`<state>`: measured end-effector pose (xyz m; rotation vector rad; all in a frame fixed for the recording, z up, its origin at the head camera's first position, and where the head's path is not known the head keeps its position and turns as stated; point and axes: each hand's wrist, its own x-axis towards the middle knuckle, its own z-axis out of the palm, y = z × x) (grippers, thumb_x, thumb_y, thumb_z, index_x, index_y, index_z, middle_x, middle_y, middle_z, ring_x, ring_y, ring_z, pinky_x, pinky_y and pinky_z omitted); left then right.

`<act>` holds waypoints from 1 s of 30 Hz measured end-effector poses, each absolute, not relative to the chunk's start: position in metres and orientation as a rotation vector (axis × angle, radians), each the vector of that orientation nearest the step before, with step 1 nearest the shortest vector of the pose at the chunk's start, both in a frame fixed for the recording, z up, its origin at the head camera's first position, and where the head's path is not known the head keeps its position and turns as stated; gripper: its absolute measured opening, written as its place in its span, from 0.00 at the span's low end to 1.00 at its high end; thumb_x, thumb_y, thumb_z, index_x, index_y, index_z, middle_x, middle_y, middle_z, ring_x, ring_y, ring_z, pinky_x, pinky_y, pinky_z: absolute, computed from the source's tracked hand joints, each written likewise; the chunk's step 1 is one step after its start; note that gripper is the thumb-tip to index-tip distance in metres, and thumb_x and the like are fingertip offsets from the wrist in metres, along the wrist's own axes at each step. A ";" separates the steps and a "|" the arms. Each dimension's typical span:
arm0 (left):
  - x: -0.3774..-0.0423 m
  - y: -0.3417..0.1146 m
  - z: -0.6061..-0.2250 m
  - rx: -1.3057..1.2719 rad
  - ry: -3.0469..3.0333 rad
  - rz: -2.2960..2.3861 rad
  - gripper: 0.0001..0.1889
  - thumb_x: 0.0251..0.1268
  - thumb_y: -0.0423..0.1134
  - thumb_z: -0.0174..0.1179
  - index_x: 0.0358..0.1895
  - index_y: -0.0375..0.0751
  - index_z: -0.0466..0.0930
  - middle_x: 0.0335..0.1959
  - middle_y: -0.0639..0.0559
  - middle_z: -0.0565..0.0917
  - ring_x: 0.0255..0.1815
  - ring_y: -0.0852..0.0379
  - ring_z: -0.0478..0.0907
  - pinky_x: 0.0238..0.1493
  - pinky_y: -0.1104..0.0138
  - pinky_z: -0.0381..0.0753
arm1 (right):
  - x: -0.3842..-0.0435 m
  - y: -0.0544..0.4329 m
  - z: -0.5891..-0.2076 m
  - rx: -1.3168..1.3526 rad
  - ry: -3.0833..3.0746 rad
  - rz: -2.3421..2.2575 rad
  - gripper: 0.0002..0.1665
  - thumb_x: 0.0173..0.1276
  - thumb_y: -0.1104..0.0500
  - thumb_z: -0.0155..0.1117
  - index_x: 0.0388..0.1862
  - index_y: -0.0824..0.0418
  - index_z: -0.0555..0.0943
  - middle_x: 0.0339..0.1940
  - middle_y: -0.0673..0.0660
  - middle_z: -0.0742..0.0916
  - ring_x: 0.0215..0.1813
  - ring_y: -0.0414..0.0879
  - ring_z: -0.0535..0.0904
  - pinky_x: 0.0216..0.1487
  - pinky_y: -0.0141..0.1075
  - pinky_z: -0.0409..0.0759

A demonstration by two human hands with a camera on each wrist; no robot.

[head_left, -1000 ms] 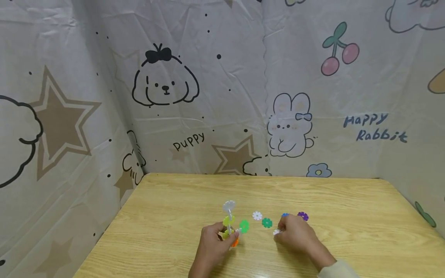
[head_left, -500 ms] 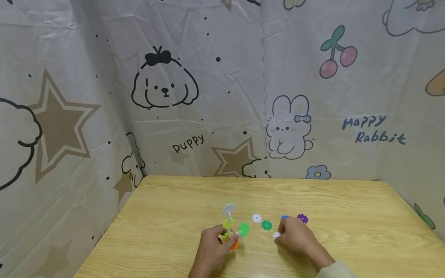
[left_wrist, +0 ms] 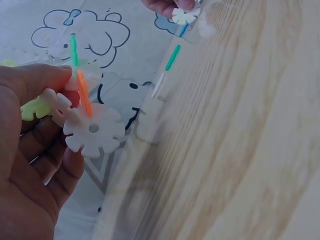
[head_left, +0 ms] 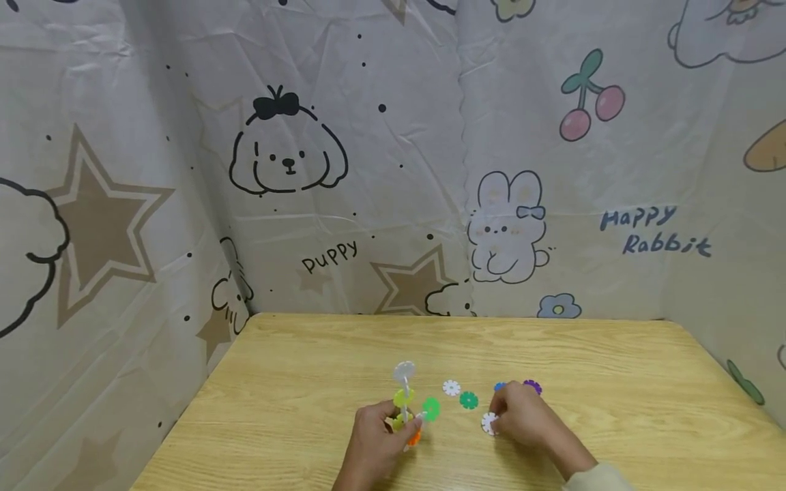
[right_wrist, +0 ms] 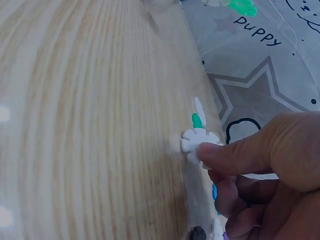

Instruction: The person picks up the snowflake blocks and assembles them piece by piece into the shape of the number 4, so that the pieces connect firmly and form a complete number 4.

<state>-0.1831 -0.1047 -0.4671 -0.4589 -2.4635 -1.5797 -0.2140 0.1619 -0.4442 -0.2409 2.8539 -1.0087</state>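
Observation:
My left hand (head_left: 371, 440) holds a joined cluster of notched plastic snowflake discs above the table. In the head view, the cluster has a white disc (head_left: 404, 372) on top, yellow discs (head_left: 402, 398) below it, a bright green disc (head_left: 431, 409) on the right and an orange disc (head_left: 414, 438) low down. The left wrist view shows another white disc (left_wrist: 95, 131) beside the orange one. Thumb and fingers of my right hand (head_left: 525, 414) pinch a loose white snowflake disc (right_wrist: 194, 142), its face turned toward the head camera. The two hands are apart.
Behind the right hand, a white disc (head_left: 452, 388), a dark green disc (head_left: 469, 400), a blue disc (head_left: 500, 387) and a purple disc (head_left: 533, 387) lie on the wooden table (head_left: 295, 382). A black disc (right_wrist: 198, 233) shows in the right wrist view. Printed cloth (head_left: 368, 204) hangs behind.
The white disc in my right hand has tilted from nearly edge-on to showing its face. My left hand keeps its hold on the cluster. The head view has shifted slightly.

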 end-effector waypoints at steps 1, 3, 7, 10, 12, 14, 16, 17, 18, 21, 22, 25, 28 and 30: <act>-0.183 -0.104 -0.467 -0.465 -2.464 -1.584 0.10 0.62 0.44 0.71 0.31 0.41 0.88 0.28 0.59 0.85 0.19 0.67 0.70 0.18 0.72 0.72 | -0.214 0.162 -0.444 -0.258 2.855 -1.004 0.12 0.48 0.72 0.77 0.25 0.61 0.82 0.25 0.51 0.79 0.31 0.46 0.74 0.35 0.40 0.77; -0.183 -0.104 -0.467 -0.479 -2.466 -1.592 0.10 0.62 0.44 0.71 0.31 0.41 0.88 0.29 0.59 0.85 0.19 0.67 0.70 0.18 0.72 0.72 | -0.213 0.163 -0.444 -0.305 2.851 -1.009 0.12 0.49 0.72 0.77 0.23 0.60 0.82 0.23 0.50 0.79 0.30 0.45 0.73 0.33 0.39 0.75; -0.184 -0.102 -0.467 -0.515 -2.469 -1.608 0.09 0.62 0.44 0.71 0.32 0.41 0.89 0.31 0.57 0.86 0.21 0.66 0.72 0.19 0.71 0.74 | -0.211 0.166 -0.442 -0.418 2.807 -1.067 0.11 0.54 0.71 0.74 0.22 0.59 0.80 0.22 0.50 0.78 0.30 0.45 0.72 0.30 0.36 0.72; -0.185 -0.101 -0.468 -0.541 -2.467 -1.633 0.09 0.63 0.43 0.71 0.33 0.41 0.89 0.31 0.57 0.86 0.22 0.66 0.73 0.20 0.71 0.75 | -0.211 0.167 -0.437 -0.487 2.761 -1.131 0.10 0.59 0.71 0.71 0.24 0.60 0.80 0.23 0.49 0.78 0.30 0.45 0.72 0.28 0.34 0.70; -0.185 -0.100 -0.468 -0.556 -2.463 -1.656 0.08 0.63 0.42 0.71 0.33 0.40 0.89 0.31 0.57 0.86 0.21 0.67 0.73 0.19 0.71 0.75 | -0.211 0.167 -0.434 -0.533 2.745 -1.167 0.10 0.61 0.70 0.69 0.25 0.59 0.81 0.23 0.48 0.78 0.29 0.45 0.72 0.28 0.34 0.70; -0.184 -0.099 -0.468 -0.562 -2.461 -1.686 0.08 0.62 0.41 0.71 0.33 0.40 0.88 0.30 0.57 0.86 0.19 0.67 0.71 0.18 0.72 0.74 | -0.211 0.166 -0.430 -0.561 2.737 -1.191 0.09 0.63 0.69 0.69 0.26 0.59 0.81 0.23 0.48 0.79 0.29 0.45 0.72 0.27 0.33 0.70; -0.183 -0.099 -0.468 -0.566 -2.461 -1.717 0.07 0.62 0.40 0.71 0.33 0.39 0.88 0.29 0.58 0.85 0.17 0.68 0.71 0.17 0.73 0.73 | -0.210 0.164 -0.426 -0.582 2.732 -1.211 0.09 0.64 0.68 0.68 0.27 0.59 0.81 0.23 0.48 0.79 0.29 0.44 0.72 0.28 0.34 0.71; -0.183 -0.098 -0.468 -0.567 -2.462 -1.728 0.07 0.61 0.40 0.71 0.33 0.39 0.88 0.29 0.58 0.85 0.16 0.68 0.70 0.16 0.73 0.72 | -0.210 0.163 -0.424 -0.588 2.728 -1.225 0.08 0.65 0.68 0.68 0.27 0.59 0.81 0.24 0.48 0.79 0.29 0.45 0.72 0.28 0.34 0.71; -0.182 -0.098 -0.467 -0.566 -2.464 -1.740 0.07 0.61 0.40 0.71 0.33 0.38 0.88 0.29 0.58 0.85 0.15 0.68 0.69 0.15 0.73 0.72 | -0.209 0.162 -0.422 -0.594 2.723 -1.239 0.08 0.65 0.68 0.68 0.28 0.59 0.81 0.24 0.48 0.79 0.30 0.45 0.72 0.29 0.34 0.72; -0.182 -0.097 -0.465 -0.569 -2.469 -1.756 0.08 0.62 0.40 0.71 0.34 0.37 0.88 0.29 0.58 0.85 0.13 0.68 0.68 0.14 0.74 0.70 | -0.208 0.158 -0.416 -0.593 2.704 -1.279 0.07 0.66 0.68 0.67 0.29 0.59 0.81 0.25 0.49 0.80 0.31 0.46 0.73 0.29 0.35 0.73; -0.182 -0.097 -0.465 -0.571 -2.470 -1.757 0.08 0.62 0.40 0.71 0.34 0.37 0.88 0.29 0.58 0.85 0.13 0.68 0.68 0.14 0.75 0.70 | -0.207 0.157 -0.414 -0.595 2.695 -1.295 0.07 0.67 0.68 0.66 0.29 0.60 0.81 0.25 0.49 0.80 0.31 0.46 0.73 0.29 0.35 0.73; -0.182 -0.096 -0.465 -0.576 -2.474 -1.761 0.08 0.62 0.40 0.71 0.35 0.37 0.88 0.29 0.57 0.85 0.13 0.68 0.69 0.15 0.75 0.70 | -0.206 0.154 -0.411 -0.602 2.682 -1.328 0.06 0.68 0.67 0.66 0.30 0.60 0.81 0.26 0.49 0.80 0.31 0.45 0.73 0.29 0.34 0.73; -0.182 -0.095 -0.466 -0.577 -2.476 -1.774 0.08 0.61 0.39 0.71 0.36 0.37 0.89 0.29 0.58 0.86 0.14 0.68 0.70 0.16 0.75 0.71 | -0.205 0.152 -0.409 -0.608 2.666 -1.367 0.06 0.68 0.67 0.66 0.31 0.61 0.82 0.26 0.49 0.80 0.31 0.45 0.73 0.29 0.34 0.72; -0.182 -0.094 -0.467 -0.575 -2.479 -1.778 0.08 0.61 0.39 0.71 0.36 0.37 0.89 0.29 0.58 0.86 0.14 0.68 0.70 0.16 0.75 0.71 | -0.204 0.150 -0.408 -0.611 2.662 -1.387 0.06 0.68 0.67 0.66 0.31 0.60 0.82 0.26 0.49 0.80 0.31 0.45 0.73 0.29 0.34 0.72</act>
